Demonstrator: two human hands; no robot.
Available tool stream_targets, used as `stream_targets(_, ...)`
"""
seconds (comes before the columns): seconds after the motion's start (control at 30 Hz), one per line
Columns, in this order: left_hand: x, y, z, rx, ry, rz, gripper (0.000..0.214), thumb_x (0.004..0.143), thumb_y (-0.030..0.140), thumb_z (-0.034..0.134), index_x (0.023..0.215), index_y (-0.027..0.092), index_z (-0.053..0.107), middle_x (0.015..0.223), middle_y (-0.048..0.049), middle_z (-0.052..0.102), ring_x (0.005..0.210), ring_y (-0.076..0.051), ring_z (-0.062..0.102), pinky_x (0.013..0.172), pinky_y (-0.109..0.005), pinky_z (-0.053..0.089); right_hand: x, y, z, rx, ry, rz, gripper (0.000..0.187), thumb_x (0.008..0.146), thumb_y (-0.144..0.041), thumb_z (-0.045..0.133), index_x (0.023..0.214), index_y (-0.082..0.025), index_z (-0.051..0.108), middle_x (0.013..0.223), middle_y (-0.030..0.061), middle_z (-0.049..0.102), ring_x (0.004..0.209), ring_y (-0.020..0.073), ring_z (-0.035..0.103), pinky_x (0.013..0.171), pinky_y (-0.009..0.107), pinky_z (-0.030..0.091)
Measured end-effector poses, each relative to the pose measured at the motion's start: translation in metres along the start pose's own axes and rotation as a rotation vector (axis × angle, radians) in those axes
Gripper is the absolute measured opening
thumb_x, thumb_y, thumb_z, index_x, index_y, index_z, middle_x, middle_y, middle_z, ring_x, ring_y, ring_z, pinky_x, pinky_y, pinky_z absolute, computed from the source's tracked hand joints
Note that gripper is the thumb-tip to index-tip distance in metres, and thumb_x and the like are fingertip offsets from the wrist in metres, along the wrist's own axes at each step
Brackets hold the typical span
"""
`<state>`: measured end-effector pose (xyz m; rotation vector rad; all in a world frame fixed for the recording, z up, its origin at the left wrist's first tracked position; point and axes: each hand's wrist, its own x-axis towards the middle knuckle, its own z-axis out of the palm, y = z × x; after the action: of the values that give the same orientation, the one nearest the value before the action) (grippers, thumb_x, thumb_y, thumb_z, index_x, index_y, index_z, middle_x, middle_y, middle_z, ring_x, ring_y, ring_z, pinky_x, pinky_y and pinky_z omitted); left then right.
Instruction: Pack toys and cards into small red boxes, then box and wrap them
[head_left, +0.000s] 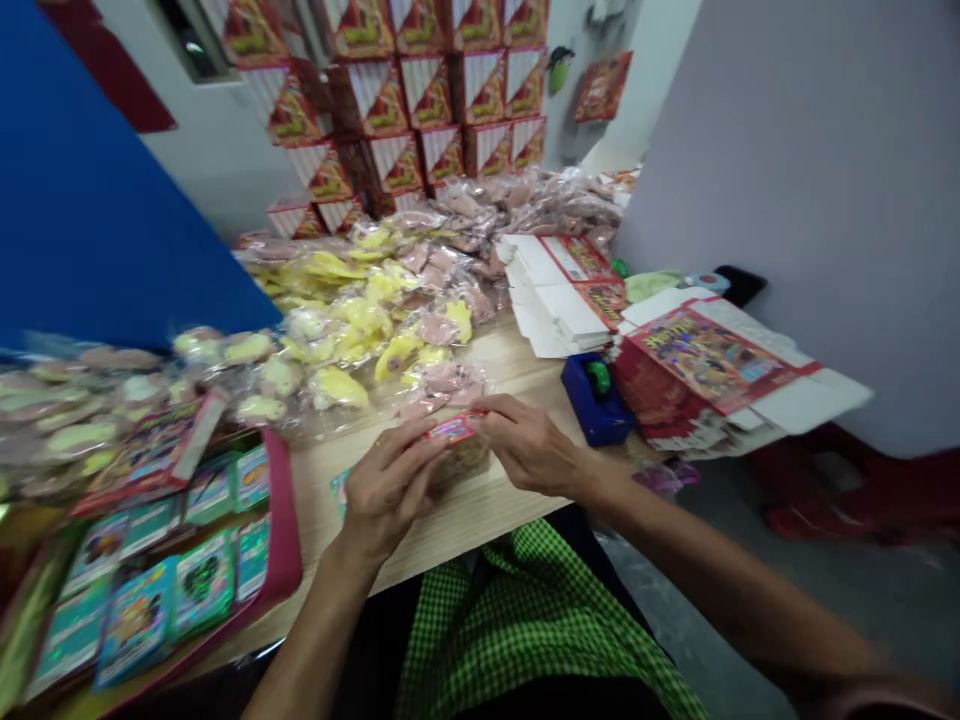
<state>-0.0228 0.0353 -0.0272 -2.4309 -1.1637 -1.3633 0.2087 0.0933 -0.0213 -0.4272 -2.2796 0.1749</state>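
Both my hands meet over a small clear packet (459, 450) topped with a red and pink printed card, resting on the wooden table (450, 525) near its front edge. My left hand (390, 487) pinches the packet's left end with curled fingers. My right hand (529, 445) grips its right end, fingers bent over the card. A teal card (339, 487) peeks out just left of my left hand.
A pink tray (281, 560) of teal and blue card packs sits at the left. Heaps of bagged yellow and pink items (375, 310) fill the table's back. A blue tape dispenser (596, 395) and flat red printed cartons (705, 365) lie at the right. Stacked boxes (427, 90) stand behind.
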Motion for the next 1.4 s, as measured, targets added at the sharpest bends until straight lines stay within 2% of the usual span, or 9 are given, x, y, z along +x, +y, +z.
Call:
stream_targets(0.13,0.014,0.007,0.017,0.037,0.123,-0.075,0.027,0.087,0.009,0.074,0.110,0.023,0.075,0.117,-0.0064,0.075,0.101,-0.019,0.074,0.090,-0.032,0.061,-0.033,-0.007,-0.031,-0.058,0.224,0.438,0.032,0.090,-0.004,0.043,0.113,-0.018,0.059,0.121,0.0148,0.061,0.119,0.0246,0.059,0.100,0.043,0.054)
stream_targets(0.3,0.023,0.013,0.046,-0.046,0.177,-0.070,0.025,0.085,0.011,0.076,0.107,0.024,0.077,0.113,-0.0045,0.077,0.095,-0.019,0.075,0.085,-0.031,0.062,-0.090,0.006,-0.079,-0.035,0.424,1.376,0.016,0.079,-0.008,0.058,0.089,-0.019,0.065,0.091,0.0098,0.069,0.093,0.0268,0.067,0.089,0.042,0.056)
stream_targets(0.43,0.021,0.014,0.053,-0.098,0.157,-0.112,0.025,0.085,0.011,0.077,0.106,0.024,0.077,0.113,-0.0053,0.076,0.092,-0.019,0.075,0.082,-0.032,0.063,-0.096,0.029,-0.079,0.209,0.399,1.597,0.004,0.086,-0.019,0.062,0.082,-0.018,0.063,0.064,0.0017,0.064,0.056,0.0196,0.067,0.051,0.027,0.053)
stream_targets(0.6,0.020,0.014,0.045,-0.119,0.097,-0.112,0.027,0.086,0.012,0.075,0.109,0.025,0.076,0.117,-0.0053,0.075,0.095,-0.020,0.075,0.082,-0.033,0.064,-0.087,0.030,-0.076,0.382,0.469,1.622,0.013,0.086,-0.023,0.068,0.079,-0.019,0.058,0.069,-0.0006,0.066,0.053,0.0159,0.068,0.049,0.024,0.055)
stream_targets(0.77,0.020,0.014,0.039,-0.055,0.046,-0.055,0.032,0.086,0.011,0.073,0.115,0.025,0.074,0.124,-0.0068,0.074,0.103,-0.022,0.075,0.089,-0.036,0.064,-0.099,0.013,-0.066,0.419,0.564,1.584,0.019,0.083,-0.027,0.068,0.075,-0.021,0.052,0.072,-0.0016,0.064,0.064,0.0171,0.072,0.065,0.029,0.061)
stream_targets(1.03,0.023,0.015,0.040,-0.012,0.037,-0.041,0.025,0.087,0.011,0.072,0.108,0.023,0.074,0.118,-0.0066,0.075,0.100,-0.023,0.075,0.087,-0.036,0.064,-0.119,-0.001,-0.049,0.177,0.578,1.547,0.020,0.073,-0.028,0.063,0.060,-0.023,0.048,0.063,0.0003,0.057,0.073,0.0224,0.065,0.071,0.034,0.054)
stream_targets(1.2,0.028,0.023,0.038,0.009,0.032,0.027,0.018,0.089,0.010,0.070,0.104,0.019,0.071,0.113,-0.0099,0.076,0.099,-0.021,0.075,0.085,-0.034,0.064,-0.093,-0.035,-0.064,-0.013,0.410,1.220,0.008,0.079,-0.025,0.059,0.072,-0.023,0.056,0.069,0.0007,0.061,0.065,0.0173,0.057,0.064,0.029,0.043)
stream_targets(1.3,0.030,0.025,0.037,0.026,0.037,0.036,0.013,0.091,0.011,0.066,0.101,0.018,0.071,0.106,-0.0092,0.078,0.093,-0.019,0.076,0.082,-0.032,0.065,-0.057,-0.049,-0.053,0.262,0.248,1.007,0.009,0.087,-0.027,0.056,0.085,-0.023,0.063,0.057,-0.0041,0.055,0.050,0.0130,0.048,0.052,0.026,0.037)
stream_targets(1.4,0.031,0.026,0.037,0.015,0.039,0.043,0.014,0.092,0.011,0.064,0.102,0.018,0.071,0.106,-0.0091,0.078,0.092,-0.020,0.077,0.081,-0.032,0.065,-0.020,-0.052,-0.031,0.711,0.173,0.952,0.032,0.090,-0.032,0.054,0.118,-0.021,0.067,0.055,-0.0065,0.054,0.045,0.0116,0.045,0.047,0.024,0.038)
